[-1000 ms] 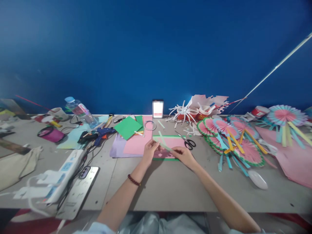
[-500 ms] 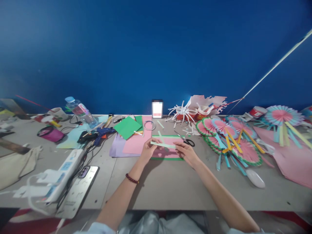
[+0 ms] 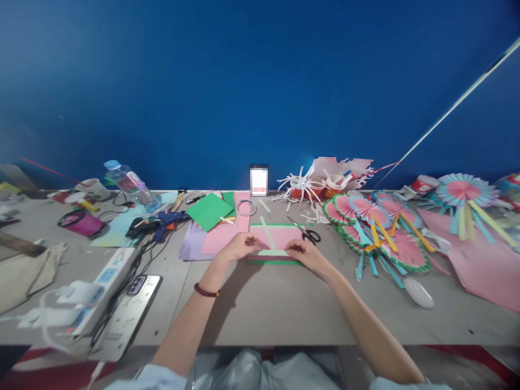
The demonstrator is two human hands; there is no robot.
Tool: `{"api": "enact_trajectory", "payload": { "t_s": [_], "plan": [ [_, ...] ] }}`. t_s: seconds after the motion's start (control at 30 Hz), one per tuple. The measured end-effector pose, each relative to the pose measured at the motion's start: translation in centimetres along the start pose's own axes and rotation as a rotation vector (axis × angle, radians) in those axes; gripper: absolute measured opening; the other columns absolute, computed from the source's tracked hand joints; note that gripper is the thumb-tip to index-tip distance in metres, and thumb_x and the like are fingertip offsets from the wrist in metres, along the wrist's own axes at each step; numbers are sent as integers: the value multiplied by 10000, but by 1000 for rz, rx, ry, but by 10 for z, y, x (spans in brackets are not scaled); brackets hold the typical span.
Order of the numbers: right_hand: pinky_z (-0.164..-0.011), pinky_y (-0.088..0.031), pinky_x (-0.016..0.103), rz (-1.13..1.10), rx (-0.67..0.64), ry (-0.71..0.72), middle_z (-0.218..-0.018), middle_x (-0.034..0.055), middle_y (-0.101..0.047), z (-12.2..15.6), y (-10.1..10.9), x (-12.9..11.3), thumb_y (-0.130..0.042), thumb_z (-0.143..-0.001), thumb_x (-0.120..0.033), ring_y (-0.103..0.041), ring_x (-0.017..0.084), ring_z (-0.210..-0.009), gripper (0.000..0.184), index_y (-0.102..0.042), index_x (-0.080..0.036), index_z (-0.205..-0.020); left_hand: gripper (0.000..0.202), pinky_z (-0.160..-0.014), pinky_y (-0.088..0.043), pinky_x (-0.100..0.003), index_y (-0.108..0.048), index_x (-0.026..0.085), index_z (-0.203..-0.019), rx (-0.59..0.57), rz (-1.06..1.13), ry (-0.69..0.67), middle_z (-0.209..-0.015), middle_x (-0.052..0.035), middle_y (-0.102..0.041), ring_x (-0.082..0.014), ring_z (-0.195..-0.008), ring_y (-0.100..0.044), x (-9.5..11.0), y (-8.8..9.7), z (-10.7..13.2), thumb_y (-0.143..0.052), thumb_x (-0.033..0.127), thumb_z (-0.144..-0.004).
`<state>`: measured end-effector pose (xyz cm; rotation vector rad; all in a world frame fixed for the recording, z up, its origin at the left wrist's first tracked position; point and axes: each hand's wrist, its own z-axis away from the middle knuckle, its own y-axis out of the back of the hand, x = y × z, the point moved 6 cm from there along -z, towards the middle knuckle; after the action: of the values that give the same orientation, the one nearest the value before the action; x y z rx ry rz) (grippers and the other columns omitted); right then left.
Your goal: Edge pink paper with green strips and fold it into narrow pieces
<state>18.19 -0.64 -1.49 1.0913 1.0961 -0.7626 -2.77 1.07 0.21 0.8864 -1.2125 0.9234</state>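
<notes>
A pale green paper strip (image 3: 273,252) runs level between my two hands, close over a pink paper sheet with green edges (image 3: 286,235). My left hand (image 3: 242,246) pinches its left end between thumb and fingers. The right end is pinched by my right hand (image 3: 304,252). Another pale strip (image 3: 267,233) lies slanted across the pink sheet, its lower end near the held strip. Just beyond my right hand, black-handled scissors (image 3: 311,235) rest at the sheet's right side.
Folded paper fans (image 3: 377,222) are piled on the right. Green paper (image 3: 210,211) tops other coloured sheets at left. A glue gun (image 3: 164,223), a power strip (image 3: 103,287) and a phone (image 3: 134,314) lie further left. A bottle (image 3: 136,184) leans behind them.
The held strip has come down from above the pink sheet to close over its lower part. Both hands have lowered slightly, and my left hand has shifted left. The view has moved a little.
</notes>
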Motion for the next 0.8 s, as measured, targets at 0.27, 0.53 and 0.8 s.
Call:
{"api": "enact_trajectory", "payload": {
  "t_s": [0.27, 0.53, 0.8],
  "plan": [
    [-559, -369, 227, 110, -15, 45, -643, -12, -567, 5, -4, 1, -569, -723, -278, -476, 114, -598, 145, -622, -154, -777, 138, -582, -489, -242, -738, 158, -725, -25, -166, -26, -702, -76, -718, -180, -638, -652, -17, -5, -3, -705, 145, -592],
    [-576, -367, 226, 201, -23, 51, -627, -27, -543, 4, -4, 2, -543, -725, -241, -475, 110, -595, 101, -603, -167, -759, 157, -538, -466, -239, -737, 156, -730, 54, -175, -41, -634, -59, -676, -153, -567, -603, -30, -1, -2, -733, 144, -574],
    [-566, -375, 212, 255, -26, 45, -634, -27, -550, 3, -7, 8, -532, -685, -178, -490, 108, -592, 110, -594, -170, -775, 272, -595, -495, -253, -712, 162, -852, 76, -403, -133, -885, -51, -619, -130, -659, -570, -34, 5, -5, -731, 165, -580]
  ]
}}
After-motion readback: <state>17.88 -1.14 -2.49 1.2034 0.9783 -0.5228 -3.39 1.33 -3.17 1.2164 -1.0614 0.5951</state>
